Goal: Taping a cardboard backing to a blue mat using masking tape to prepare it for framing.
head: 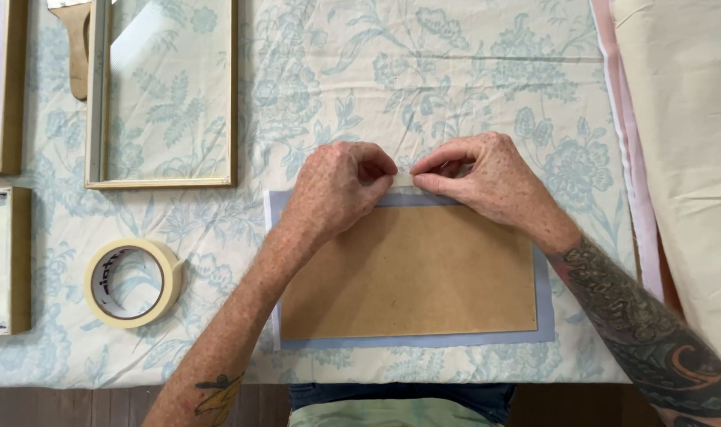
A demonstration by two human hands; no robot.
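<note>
A brown backing board (423, 273) lies on a pale blue sheet (544, 292) on the floral tablecloth. My left hand (336, 190) and my right hand (479, 174) meet at the board's far edge. Both pinch a short strip of cream masking tape (402, 180) between thumb and fingers, holding it at the top edge of the blue sheet. The strip is mostly hidden by my fingers.
A roll of masking tape (132, 282) lies at the left front. An empty gold frame with glass (164, 95) lies at the back left, other frames (4, 261) at the left edge. Cream fabric (692, 158) covers the right side. The table's front edge (99, 387) runs below.
</note>
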